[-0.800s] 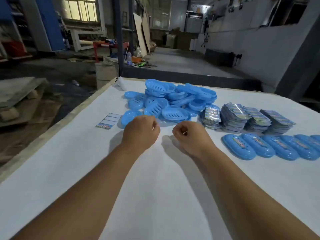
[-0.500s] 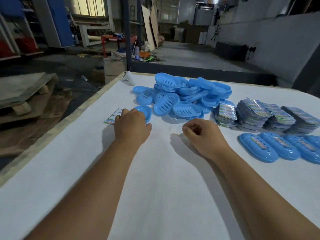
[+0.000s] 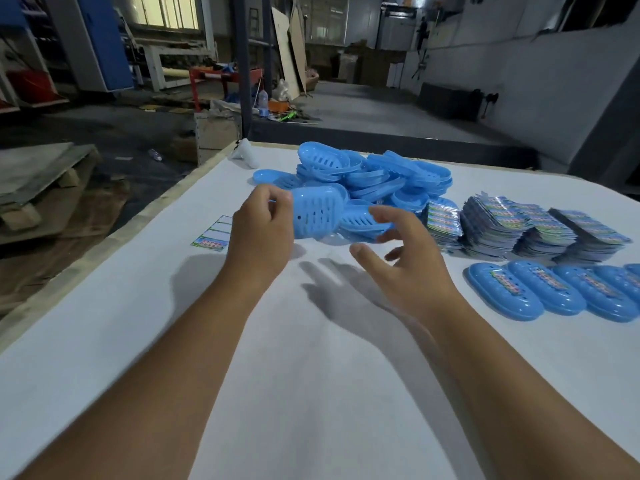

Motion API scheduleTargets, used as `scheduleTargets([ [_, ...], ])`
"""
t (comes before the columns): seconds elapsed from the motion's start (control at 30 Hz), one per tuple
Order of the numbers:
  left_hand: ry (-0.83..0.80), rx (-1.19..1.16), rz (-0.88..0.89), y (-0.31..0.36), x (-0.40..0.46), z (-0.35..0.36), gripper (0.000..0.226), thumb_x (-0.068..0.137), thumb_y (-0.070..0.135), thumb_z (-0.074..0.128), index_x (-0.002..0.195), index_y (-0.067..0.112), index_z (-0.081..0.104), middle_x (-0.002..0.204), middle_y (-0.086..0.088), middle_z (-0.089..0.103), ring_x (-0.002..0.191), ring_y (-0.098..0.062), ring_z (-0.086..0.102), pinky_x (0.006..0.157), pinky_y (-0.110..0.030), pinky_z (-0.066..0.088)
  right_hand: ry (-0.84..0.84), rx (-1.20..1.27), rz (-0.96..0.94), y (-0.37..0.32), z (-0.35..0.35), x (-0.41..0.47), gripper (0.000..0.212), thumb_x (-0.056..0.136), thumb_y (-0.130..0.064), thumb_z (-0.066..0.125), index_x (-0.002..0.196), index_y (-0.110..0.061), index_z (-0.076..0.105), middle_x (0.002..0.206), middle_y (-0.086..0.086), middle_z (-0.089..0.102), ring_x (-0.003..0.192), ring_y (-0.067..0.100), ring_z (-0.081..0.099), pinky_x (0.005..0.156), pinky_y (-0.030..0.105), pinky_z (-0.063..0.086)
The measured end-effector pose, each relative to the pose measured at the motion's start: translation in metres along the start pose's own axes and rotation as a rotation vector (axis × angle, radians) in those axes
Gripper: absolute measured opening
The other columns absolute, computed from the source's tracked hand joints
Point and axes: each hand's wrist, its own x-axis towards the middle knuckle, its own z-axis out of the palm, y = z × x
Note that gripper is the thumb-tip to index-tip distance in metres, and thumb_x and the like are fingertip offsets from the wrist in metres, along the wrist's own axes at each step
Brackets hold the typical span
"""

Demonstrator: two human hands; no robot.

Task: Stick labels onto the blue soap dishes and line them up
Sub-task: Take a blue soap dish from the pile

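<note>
Above the white table, left hand now gripping a lifted soap dish, right hand newly spread, holding nothing

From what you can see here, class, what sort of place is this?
Probably a small factory or packing workshop: a heap of identical blue soap dishes, stacks of printed labels on a big work table, and a bare concrete floor beyond.

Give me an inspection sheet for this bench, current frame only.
Surface: white table, wooden edge on the left.
Job's things: blue dish pile; labelled row at right; label stacks; label sheet at left.
Clutter: white object at far corner.
Grips: left hand holds a dish; right hand open, holding nothing.
Cables: nothing seen.
Surroundings: workshop floor, pallets, red stand, cardboard.
</note>
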Motion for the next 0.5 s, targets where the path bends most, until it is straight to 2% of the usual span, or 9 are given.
scheduleTargets([
  [0.07,-0.086,-0.219,-0.205,0.004,-0.002,0.006,0.024,0.1,0.032,0.047,0.084,0.02,0.061,0.093,0.003,0.066,0.092,-0.018,0.066,0.062,-0.035,0.06,-0.054,0.034,-0.032,-0.004,-0.004,-0.002,0.075,0.075,-0.06,0.074,0.142,-0.041,0.046,0.142,-0.024,0.048,0.123,-0.003,0.052,0.093,0.022,0.048],
  [0.13,-0.184,-0.362,-0.377,0.008,-0.007,0.011,0.026,0.101,0.028,0.048,0.092,0.012,0.067,0.098,-0.005,0.071,0.089,-0.022,0.071,0.057,-0.033,0.06,-0.128,0.025,-0.064,-0.007,-0.006,-0.003,0.089,0.072,-0.061,0.078,0.149,-0.037,0.041,0.152,-0.021,0.04,0.136,-0.002,0.043,0.107,0.029,0.044],
  [0.23,-0.295,-0.47,-0.504,0.009,-0.015,0.019,0.027,0.103,0.025,0.047,0.095,0.011,0.069,0.095,-0.008,0.076,0.083,-0.023,0.074,0.059,-0.034,0.06,-0.212,-0.055,-0.07,-0.007,-0.006,-0.003,0.09,0.072,-0.05,0.086,0.149,-0.03,0.046,0.153,-0.014,0.042,0.14,0.003,0.041,0.115,0.038,0.04],
  [0.3,-0.335,-0.481,-0.54,0.009,-0.018,0.023,0.027,0.103,0.024,0.047,0.095,0.012,0.07,0.093,-0.009,0.077,0.078,-0.022,0.075,0.058,-0.033,0.06,-0.223,-0.085,-0.062,-0.006,-0.006,-0.002,0.085,0.073,-0.044,0.088,0.147,-0.029,0.049,0.145,-0.011,0.051,0.133,0.009,0.048,0.112,0.04,0.042],
  [0.37,-0.357,-0.443,-0.54,0.006,-0.018,0.024,0.027,0.102,0.025,0.05,0.094,0.01,0.072,0.092,-0.011,0.077,0.075,-0.023,0.076,0.059,-0.037,0.061,-0.241,-0.119,-0.031,-0.005,-0.009,-0.001,0.085,0.071,-0.048,0.085,0.146,-0.03,0.049,0.139,-0.01,0.055,0.128,0.011,0.052,0.109,0.039,0.045],
  [0.43,-0.367,-0.314,-0.458,0.001,-0.017,0.026,0.023,0.098,0.026,0.057,0.09,0.012,0.074,0.089,-0.009,0.077,0.073,-0.026,0.076,0.065,-0.045,0.063,-0.279,-0.162,0.034,-0.002,-0.013,0.001,0.085,0.067,-0.053,0.081,0.144,-0.032,0.049,0.134,-0.01,0.057,0.123,0.015,0.055,0.106,0.041,0.047],
  [0.5,-0.357,-0.169,-0.324,-0.004,-0.017,0.027,0.016,0.091,0.03,0.064,0.088,0.019,0.075,0.084,0.0,0.075,0.077,-0.023,0.074,0.078,-0.047,0.062,-0.334,-0.241,0.096,0.003,-0.016,0.002,0.081,0.067,-0.056,0.077,0.14,-0.036,0.05,0.128,-0.012,0.057,0.121,0.02,0.054,0.104,0.041,0.047],
])
